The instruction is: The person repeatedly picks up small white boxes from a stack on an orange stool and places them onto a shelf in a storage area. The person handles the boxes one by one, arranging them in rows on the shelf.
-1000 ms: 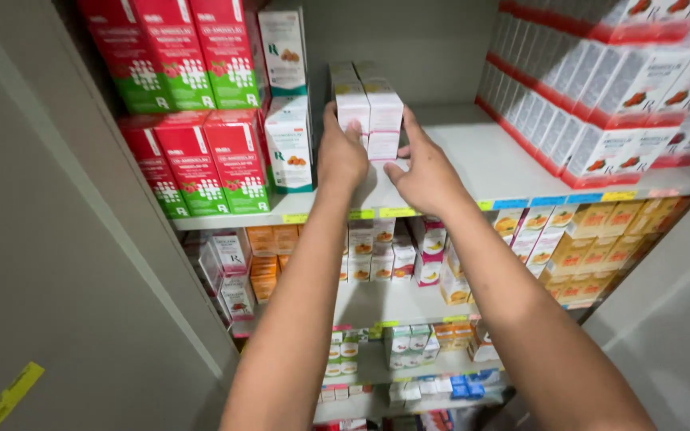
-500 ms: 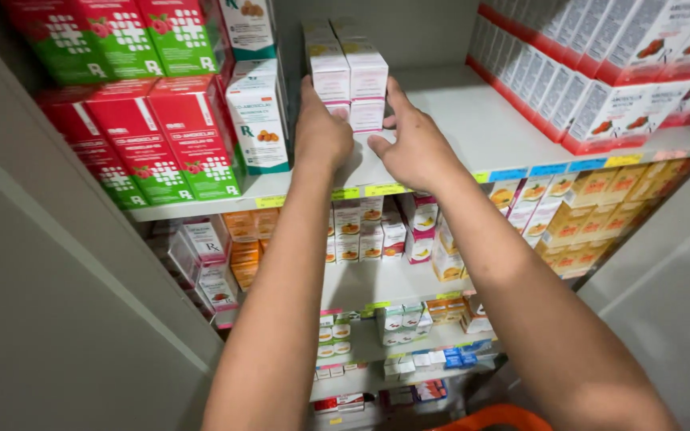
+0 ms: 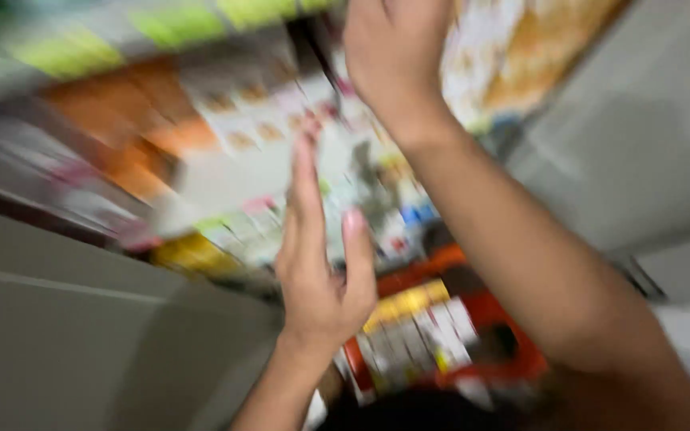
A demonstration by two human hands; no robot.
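Heavy motion blur, so I call only what reads. My left hand (image 3: pixel 321 271) is low and centre, palm toward the camera, fingers (image 3: pixel 305 187) straight and spread, thumb out beside them: released, nothing in it. Beyond those fingertips sits a blurred white shelf (image 3: pixel 217 179) edge with small white and orange boxes (image 3: pixel 237 128) smeared above it; I can't tell whether the fingertips touch the shelf or just hover in front of it.

My right hand (image 3: pixel 397 48) is at the top of the frame, back of the hand toward the camera, wrist bent, forearm running down to the lower right. Its fingers are cut off by the top edge, so I cannot tell whether they are clenched or grasping anything. More pale and orange boxes (image 3: pixel 521 48) blur just to the right of that hand.

Below my left palm and under the right forearm there is an orange basket (image 3: pixel 521 359) with rows of small white and yellow boxes (image 3: pixel 417 327) packed inside. It is well apart from both sets of fingers.

Grey cabinet wall (image 3: pixel 81 335) fills the area left of the left wrist.
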